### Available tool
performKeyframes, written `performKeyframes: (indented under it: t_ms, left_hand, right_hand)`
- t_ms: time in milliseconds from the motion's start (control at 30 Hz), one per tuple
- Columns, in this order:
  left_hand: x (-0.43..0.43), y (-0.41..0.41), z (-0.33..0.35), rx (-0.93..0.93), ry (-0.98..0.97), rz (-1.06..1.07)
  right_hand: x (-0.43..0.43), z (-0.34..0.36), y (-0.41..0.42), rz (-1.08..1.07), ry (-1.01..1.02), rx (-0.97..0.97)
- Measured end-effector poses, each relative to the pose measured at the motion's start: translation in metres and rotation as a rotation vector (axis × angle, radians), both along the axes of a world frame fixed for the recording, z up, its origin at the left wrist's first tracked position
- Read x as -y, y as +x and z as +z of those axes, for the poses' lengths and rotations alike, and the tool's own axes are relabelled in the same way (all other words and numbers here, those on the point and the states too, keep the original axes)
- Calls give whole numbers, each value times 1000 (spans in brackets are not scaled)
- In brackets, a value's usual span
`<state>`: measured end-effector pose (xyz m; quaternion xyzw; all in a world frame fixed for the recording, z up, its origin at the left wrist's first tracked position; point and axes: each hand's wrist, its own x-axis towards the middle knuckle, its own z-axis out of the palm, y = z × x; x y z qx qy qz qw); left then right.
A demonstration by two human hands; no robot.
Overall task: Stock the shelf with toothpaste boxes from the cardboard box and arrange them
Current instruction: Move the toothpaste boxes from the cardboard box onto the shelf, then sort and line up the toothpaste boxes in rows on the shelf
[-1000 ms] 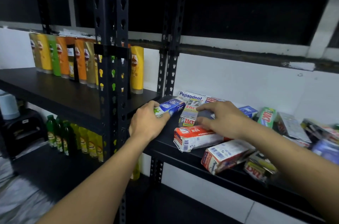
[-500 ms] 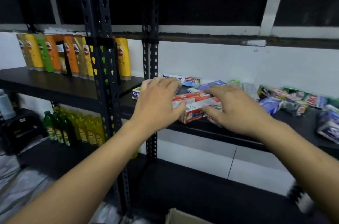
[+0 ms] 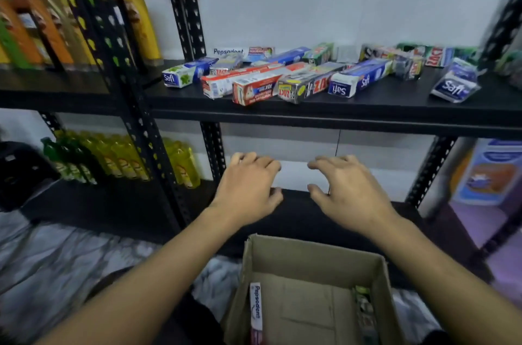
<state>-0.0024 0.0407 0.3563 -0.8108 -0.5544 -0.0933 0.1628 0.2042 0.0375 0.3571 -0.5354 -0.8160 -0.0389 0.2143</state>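
Red toothpaste box (image 3: 255, 89) sits at the shelf (image 3: 367, 116) front edge; your empty, loosely spread left hand (image 3: 248, 186) and right hand (image 3: 348, 189) could knock it off.

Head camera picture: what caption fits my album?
Empty left hand and right hand hover between black shelf of toothpaste boxes and open brown cardboard box.

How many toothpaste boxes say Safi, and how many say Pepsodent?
Safi boxes: 3, on the shelf: left one, middle one, wrapped one at the right.
Pepsodent boxes: 2: one at the back of the shelf, one in the cardboard box.
Total: 5.
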Motion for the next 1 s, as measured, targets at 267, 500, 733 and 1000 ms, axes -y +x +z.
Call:
performKeyframes:
  t_ms: [267,500,733,1000]
  left_hand:
    - [-21,13,-148,-56,-411,31]
    - [-10,21,-285,20,-729,120]
    - [27,15,-412,291,-1102,532]
    - [36,18,-465,707,-1037,892]
  right_hand:
    - [-10,-145,47,-73,-428,72]
    - [-3,-266,68,-174,-765,28]
    - [43,-358,80,-224,-1105,-5]
    - [47,-391,96,-258,-1125,-143]
